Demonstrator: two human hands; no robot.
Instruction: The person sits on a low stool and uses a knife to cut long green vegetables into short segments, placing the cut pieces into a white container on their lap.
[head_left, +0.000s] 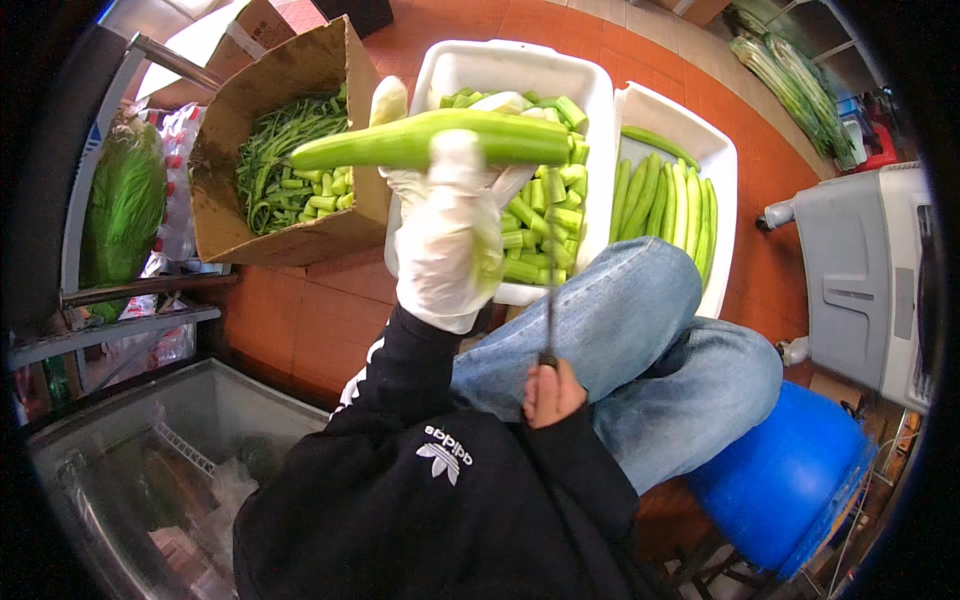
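My left hand (442, 247), in a white glove, grips a long pale-green gourd (352, 144) crosswise. Its narrow tip reaches over the cardboard box on the left; the blunt right end hangs above a white plastic tub (491, 67). Chunks of cut gourd (529, 270) fill much of that tub. Bare, my right hand (553, 395) holds a knife (553, 300) by its dark handle near my lap. The thin blade appears nearly edge-on, pointing away from me, its tip below the gourd's right part. Blur softens my left thumb.
Whole gourds (664, 199) lie in a second white tub (724, 247) at right. The cardboard box (259, 82) contains green trimmings (274, 142) and short pieces. A metal rack (146, 300) stands left, a grey wheeled appliance (855, 285) right, and a blue drum (780, 465) beside my legs.
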